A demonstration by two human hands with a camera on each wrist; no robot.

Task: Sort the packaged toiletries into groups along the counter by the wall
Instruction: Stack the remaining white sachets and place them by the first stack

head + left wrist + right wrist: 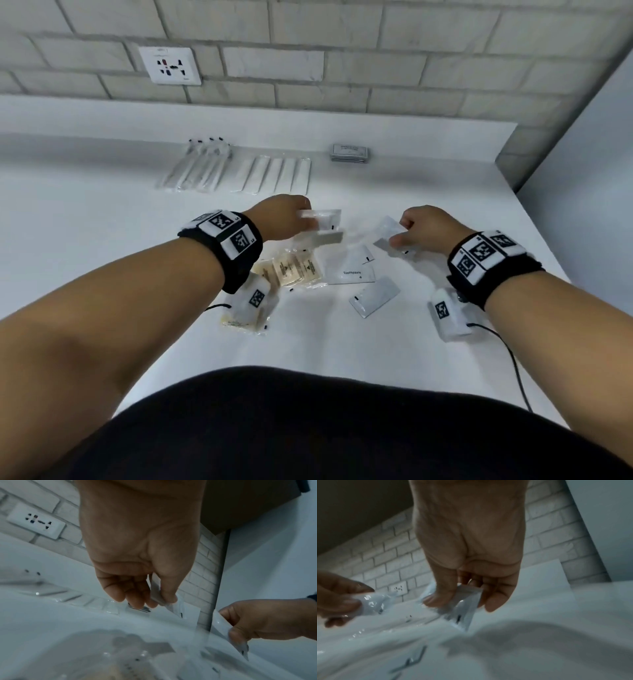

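My left hand [301,216] pinches a small white sachet [323,219] above the white counter [102,240]; in the left wrist view the thumb and fingers of this left hand [154,601] clamp the sachet [173,605]. My right hand [407,229] grips another white sachet [387,233], seen between thumb and fingers of the right hand [462,601] on the sachet [464,609]. Loose on the counter lie a "Toothpaste" sachet [352,274], a further white sachet [373,296] and several tan soap packets [294,270].
By the wall stand three sorted groups: wrapped toothbrushes [195,168], flat white packets [277,174] and a grey stack [349,152]. A socket [169,65] sits in the brick wall. A side wall [582,171] bounds the counter at right. A cable [507,359] trails from my right wrist.
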